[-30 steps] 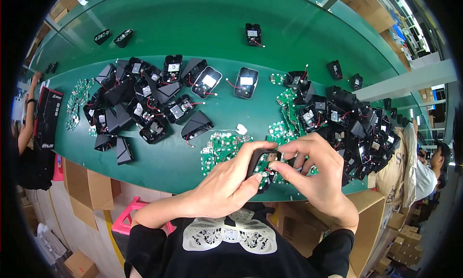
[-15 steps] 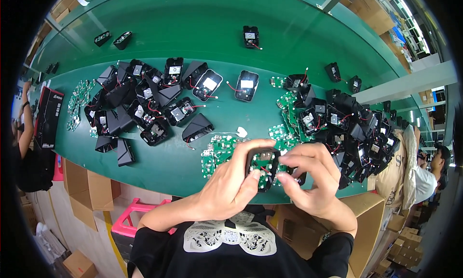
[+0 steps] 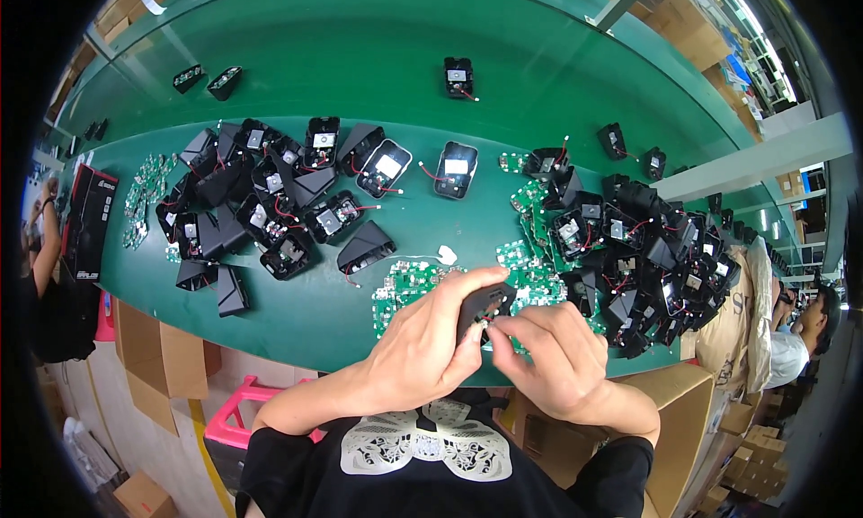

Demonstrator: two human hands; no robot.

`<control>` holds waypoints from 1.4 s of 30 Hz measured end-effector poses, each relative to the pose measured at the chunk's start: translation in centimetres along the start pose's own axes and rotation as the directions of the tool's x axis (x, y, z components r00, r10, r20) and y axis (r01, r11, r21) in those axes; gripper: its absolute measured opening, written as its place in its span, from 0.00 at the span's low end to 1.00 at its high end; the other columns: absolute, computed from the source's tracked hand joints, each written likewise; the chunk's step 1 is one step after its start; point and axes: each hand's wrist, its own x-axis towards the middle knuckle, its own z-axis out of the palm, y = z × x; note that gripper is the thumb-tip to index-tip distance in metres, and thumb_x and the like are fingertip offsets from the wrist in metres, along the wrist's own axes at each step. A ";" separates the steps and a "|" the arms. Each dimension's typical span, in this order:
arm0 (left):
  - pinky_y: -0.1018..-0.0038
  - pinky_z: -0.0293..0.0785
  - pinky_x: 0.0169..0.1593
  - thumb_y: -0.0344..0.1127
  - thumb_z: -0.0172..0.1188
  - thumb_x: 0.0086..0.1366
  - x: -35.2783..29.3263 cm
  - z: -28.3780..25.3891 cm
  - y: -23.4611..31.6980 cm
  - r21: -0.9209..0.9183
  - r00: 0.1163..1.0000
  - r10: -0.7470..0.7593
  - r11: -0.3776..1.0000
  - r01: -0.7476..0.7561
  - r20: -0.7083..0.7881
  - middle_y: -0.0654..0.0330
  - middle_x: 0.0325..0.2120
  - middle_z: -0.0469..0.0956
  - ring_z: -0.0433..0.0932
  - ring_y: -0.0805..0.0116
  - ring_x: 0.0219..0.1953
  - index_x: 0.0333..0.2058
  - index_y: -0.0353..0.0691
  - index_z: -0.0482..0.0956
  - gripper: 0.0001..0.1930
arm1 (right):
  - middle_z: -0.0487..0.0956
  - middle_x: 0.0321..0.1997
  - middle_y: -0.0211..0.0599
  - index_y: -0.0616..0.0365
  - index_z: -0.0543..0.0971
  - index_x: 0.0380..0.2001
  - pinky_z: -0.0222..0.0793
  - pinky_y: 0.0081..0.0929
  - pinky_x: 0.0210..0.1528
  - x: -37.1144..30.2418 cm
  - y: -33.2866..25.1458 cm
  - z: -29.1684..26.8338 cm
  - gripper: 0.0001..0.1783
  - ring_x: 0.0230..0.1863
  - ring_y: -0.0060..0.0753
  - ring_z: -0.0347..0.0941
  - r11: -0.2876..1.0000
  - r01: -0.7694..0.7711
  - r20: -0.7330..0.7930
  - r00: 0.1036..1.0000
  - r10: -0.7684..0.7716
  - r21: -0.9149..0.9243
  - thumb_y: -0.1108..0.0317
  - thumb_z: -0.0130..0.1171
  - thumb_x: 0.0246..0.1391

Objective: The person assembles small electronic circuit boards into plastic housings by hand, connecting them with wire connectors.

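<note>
Leaning in the closed fingers of the left hand (image 3: 418,334), a black housing (image 3: 473,313) is held over the near side of the tabletop (image 3: 279,327); the right hand (image 3: 562,356) has its fingers bunched at the open face, though whether they pinch anything I cannot tell; pushing too hard there could harm its insides, and a slackened left grip could drop it onto the green circuit boards (image 3: 404,280); fingers and tilt hide most of its interior; pieces in the right-hand heap (image 3: 670,257) overlap too much to separate
</note>
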 end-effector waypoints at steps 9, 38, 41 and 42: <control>0.66 0.72 0.25 0.26 0.55 0.47 0.2 -0.6 -0.4 0.253 0.987 0.156 0.955 -0.158 0.029 0.53 0.33 0.72 0.73 0.56 0.27 0.52 0.39 0.61 0.29 | 0.74 0.20 0.30 0.63 0.76 0.24 0.58 0.10 0.15 2.9 3.3 -2.4 0.04 0.21 0.14 0.70 -0.233 -0.942 0.970 0.229 0.085 0.243 0.74 0.59 0.46; 0.64 0.72 0.30 0.25 0.53 0.52 0.7 -1.0 0.5 0.180 1.000 0.020 0.983 -0.024 0.024 0.51 0.33 0.72 0.75 0.53 0.32 0.52 0.38 0.59 0.27 | 0.74 0.28 0.30 0.59 0.77 0.32 0.62 0.17 0.16 0.3 1.0 -0.8 0.16 0.21 0.22 0.69 0.994 0.085 0.033 0.996 -0.083 -0.068 0.74 0.64 0.34; 0.66 0.72 0.27 0.24 0.55 0.47 0.9 -1.0 0.8 0.234 0.999 0.034 0.972 -0.036 0.013 0.53 0.31 0.71 0.74 0.55 0.29 0.52 0.39 0.60 0.30 | 0.73 0.28 0.30 0.59 0.78 0.33 0.60 0.16 0.15 0.2 1.2 -0.6 0.16 0.20 0.22 0.66 0.968 0.180 0.061 0.983 -0.172 -0.176 0.74 0.58 0.34; 0.66 0.72 0.27 0.24 0.55 0.47 0.9 -1.0 0.7 0.235 0.999 0.034 0.971 -0.036 0.011 0.53 0.31 0.71 0.74 0.55 0.29 0.52 0.39 0.60 0.30 | 0.74 0.28 0.31 0.59 0.78 0.32 0.61 0.15 0.15 0.2 1.0 -0.6 0.14 0.20 0.23 0.67 0.972 0.144 0.073 0.988 -0.133 -0.188 0.75 0.58 0.35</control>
